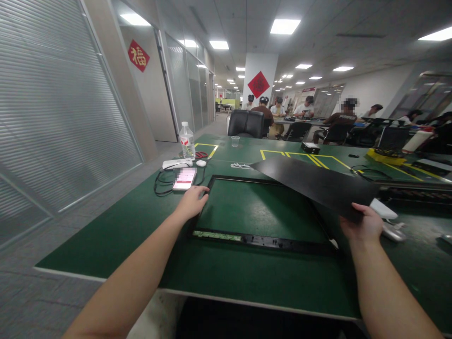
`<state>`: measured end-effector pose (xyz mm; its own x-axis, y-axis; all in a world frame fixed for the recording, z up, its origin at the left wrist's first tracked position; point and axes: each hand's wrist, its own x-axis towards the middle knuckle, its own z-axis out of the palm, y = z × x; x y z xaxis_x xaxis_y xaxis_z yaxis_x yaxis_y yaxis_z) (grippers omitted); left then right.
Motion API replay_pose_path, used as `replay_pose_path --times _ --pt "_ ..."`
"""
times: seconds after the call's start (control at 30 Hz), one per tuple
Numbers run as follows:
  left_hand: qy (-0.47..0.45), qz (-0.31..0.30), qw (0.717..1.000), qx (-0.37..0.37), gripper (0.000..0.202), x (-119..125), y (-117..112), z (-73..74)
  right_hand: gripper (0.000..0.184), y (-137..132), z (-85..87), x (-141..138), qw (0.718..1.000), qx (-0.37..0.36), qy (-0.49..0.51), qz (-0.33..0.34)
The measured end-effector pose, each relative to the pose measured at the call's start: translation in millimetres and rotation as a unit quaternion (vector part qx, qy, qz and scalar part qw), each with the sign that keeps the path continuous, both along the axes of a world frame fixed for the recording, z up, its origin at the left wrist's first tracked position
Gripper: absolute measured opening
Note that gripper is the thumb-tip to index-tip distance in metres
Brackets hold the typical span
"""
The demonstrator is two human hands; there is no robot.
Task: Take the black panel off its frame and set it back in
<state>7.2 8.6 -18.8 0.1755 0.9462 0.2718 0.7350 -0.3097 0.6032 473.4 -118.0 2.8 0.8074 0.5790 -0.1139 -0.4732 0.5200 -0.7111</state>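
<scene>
A thin black rectangular frame (278, 242), which looks like a screen bezel, lies flat on the green table. A green circuit strip (217, 235) runs along the left part of its near side. At the frame's left side, my left hand (193, 201) is closed with fingers and thumb on the edge. My right hand (363, 223) grips the near right corner of a flat black panel (314, 181). The panel is raised and tilted above the frame's right part, hiding its far right corner.
Left of the frame are a phone (184, 180), cables, a white mouse (201, 163), red scissors (202, 154) and a water bottle (187, 141). White and silver parts (384, 209) lie beyond my right hand. A black chair (246, 123) stands at the far edge; people sit farther back.
</scene>
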Motion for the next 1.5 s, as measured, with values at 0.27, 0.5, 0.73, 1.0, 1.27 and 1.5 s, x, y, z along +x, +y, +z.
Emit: replay_pose_path --times 0.27,0.5,0.73,1.0,1.27,1.5 --pt "-0.387 0.025 0.916 -0.104 0.033 13 -9 14.8 0.051 -1 0.2 -10 0.991 -0.027 -0.014 0.132" --pt "-0.526 -0.008 0.788 -0.321 0.026 10 -18 32.8 0.054 -7 6.7 -24 0.975 -0.015 -0.081 0.208" --pt "-0.538 -0.002 0.805 -0.250 0.054 0 -4 26.9 0.055 -8 3.5 -24 0.934 -0.097 -0.151 0.310" --pt "-0.576 0.051 0.802 -0.149 0.054 -3 -3 31.7 0.046 0 -12.5 -13 0.899 -0.183 -0.182 0.355" --pt "-0.599 0.066 0.789 -0.118 0.043 3 -12 36.6 0.058 10 -20.8 -4 0.952 -0.167 -0.146 0.212" --pt "-0.606 0.109 0.780 -0.112 0.033 4 -11 38.7 0.057 8 -17.6 -10 0.950 -0.163 -0.152 0.220"
